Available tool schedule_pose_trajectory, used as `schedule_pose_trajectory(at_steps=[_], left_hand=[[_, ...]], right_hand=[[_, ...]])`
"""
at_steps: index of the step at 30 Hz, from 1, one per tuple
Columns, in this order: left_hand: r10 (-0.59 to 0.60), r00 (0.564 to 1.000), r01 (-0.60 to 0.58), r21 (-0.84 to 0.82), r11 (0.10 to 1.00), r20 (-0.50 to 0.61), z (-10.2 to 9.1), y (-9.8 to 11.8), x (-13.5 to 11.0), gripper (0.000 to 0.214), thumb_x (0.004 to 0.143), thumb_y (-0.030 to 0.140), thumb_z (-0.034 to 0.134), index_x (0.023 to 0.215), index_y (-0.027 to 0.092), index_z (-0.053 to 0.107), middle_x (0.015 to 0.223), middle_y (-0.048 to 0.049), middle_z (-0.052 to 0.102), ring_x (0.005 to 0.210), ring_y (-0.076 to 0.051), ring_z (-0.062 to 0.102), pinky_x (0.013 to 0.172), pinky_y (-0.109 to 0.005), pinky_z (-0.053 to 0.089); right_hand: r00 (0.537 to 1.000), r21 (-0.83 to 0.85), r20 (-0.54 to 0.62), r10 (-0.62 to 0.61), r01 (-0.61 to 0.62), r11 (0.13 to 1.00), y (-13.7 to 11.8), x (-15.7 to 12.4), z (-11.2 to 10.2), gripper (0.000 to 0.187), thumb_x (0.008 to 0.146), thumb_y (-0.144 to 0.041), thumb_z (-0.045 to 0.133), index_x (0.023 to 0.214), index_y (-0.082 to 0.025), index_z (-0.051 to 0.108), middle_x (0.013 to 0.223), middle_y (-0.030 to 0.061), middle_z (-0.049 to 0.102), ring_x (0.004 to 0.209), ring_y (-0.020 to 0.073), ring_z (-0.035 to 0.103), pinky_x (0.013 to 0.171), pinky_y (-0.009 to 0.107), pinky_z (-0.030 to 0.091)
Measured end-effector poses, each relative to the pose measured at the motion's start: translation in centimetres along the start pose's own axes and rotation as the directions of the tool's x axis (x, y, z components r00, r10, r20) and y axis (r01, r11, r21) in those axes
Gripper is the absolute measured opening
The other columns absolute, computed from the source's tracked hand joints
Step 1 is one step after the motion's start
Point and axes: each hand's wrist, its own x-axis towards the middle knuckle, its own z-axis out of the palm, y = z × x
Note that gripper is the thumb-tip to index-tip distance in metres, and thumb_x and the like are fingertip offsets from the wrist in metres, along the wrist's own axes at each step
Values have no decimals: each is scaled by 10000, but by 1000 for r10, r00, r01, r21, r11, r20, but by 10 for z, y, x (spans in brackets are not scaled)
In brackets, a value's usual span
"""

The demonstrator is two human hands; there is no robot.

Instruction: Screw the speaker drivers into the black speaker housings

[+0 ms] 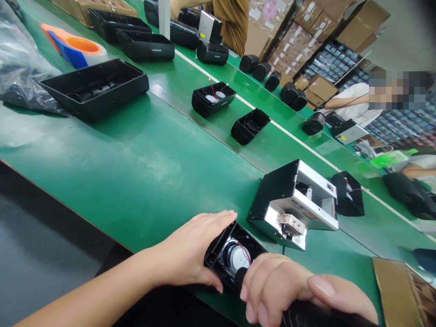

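My left hand (190, 250) grips the end of a black speaker housing (250, 237) near the front edge of the table, thumb on the near side and fingers on the far side. Inside the housing sits a round speaker driver (239, 258) with a silver back and red wires. My right hand (279, 281) is wrapped round a black electric screwdriver (299, 313), its dark nose pointing into the housing beside the driver. The tip of the screwdriver is hidden. Just beyond the housing stands a black and silver screw feeder (296, 204).
More black housings (98, 86) stand at the back left and along the green table (163, 168). A tape roll (81, 47) and a plastic bag (23, 63) lie at left. A cardboard box (395, 290) is at lower right. Co-workers sit across the table.
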Motion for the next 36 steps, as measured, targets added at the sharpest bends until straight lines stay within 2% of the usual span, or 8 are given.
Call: schedule_pose_trajectory(at_steps=[3,8,10,16,25,27,32,36], left_hand=[[1,1000,-1,-4,1000,-26,3,-3,4,1356,716,660,1055,1779,302,293,1734,-216,546,1572,-453,565,1295,-648,463],[33,999,-32,10,999,-37,4,-3,4,1335,742,682,1033,1774,268,294,1706,-244,568,1550,-453,592,1281,-631,470],[34,999,-34,10,999,-38,5,-3,4,1337,745,690,1028,1776,258,295,1700,-248,574,1545,-453,598,1283,-632,467],[23,999,-24,-19,1000,-33,5,-3,4,1333,743,710,1020,1778,244,321,1701,-252,575,1554,-456,589,1298,-636,446],[8,1000,-9,-34,999,-24,6,-3,6,1366,709,680,1050,1786,265,319,1719,-237,563,1570,-458,572,1305,-627,435],[14,999,-15,-40,999,-33,6,-3,5,1366,709,677,1051,1787,270,318,1721,-234,561,1570,-457,572,1303,-624,438],[12,999,-13,-38,999,-29,6,-3,6,1348,714,677,1047,1780,249,342,1713,-245,569,1569,-460,572,1298,-629,443],[-2,1000,1,-30,1000,-25,4,-1,8,1335,701,666,1052,1767,238,373,1713,-236,572,1555,-451,586,1288,-630,458]], right_hand=[[999,-56,32,40,-38,998,-2,14,-4,229,1001,-506,804,888,-309,774,660,38,706,622,293,761,600,443,691],[998,-54,47,49,-46,997,-1,24,-8,230,997,-497,805,891,-293,789,714,57,734,679,303,780,647,454,703],[995,-46,71,67,-64,997,3,23,-9,240,1027,-484,768,896,-286,798,695,55,727,668,300,780,653,452,703],[994,74,110,14,-23,997,17,8,-5,552,1193,-408,351,849,-290,767,588,38,697,556,255,764,573,383,653],[1000,81,-9,11,-11,997,25,-14,-3,494,1186,-367,383,872,-297,758,561,1,630,453,222,666,570,389,650],[1000,69,10,5,-6,998,23,-10,-3,458,1181,-371,425,881,-301,765,565,-2,623,464,224,667,568,390,650],[997,-62,73,27,-23,998,11,12,8,215,1023,-462,772,900,-287,785,710,44,720,646,282,754,638,446,691],[995,-84,99,21,-13,996,4,20,17,228,995,-500,807,905,-292,781,759,57,750,711,297,777,675,468,707]])
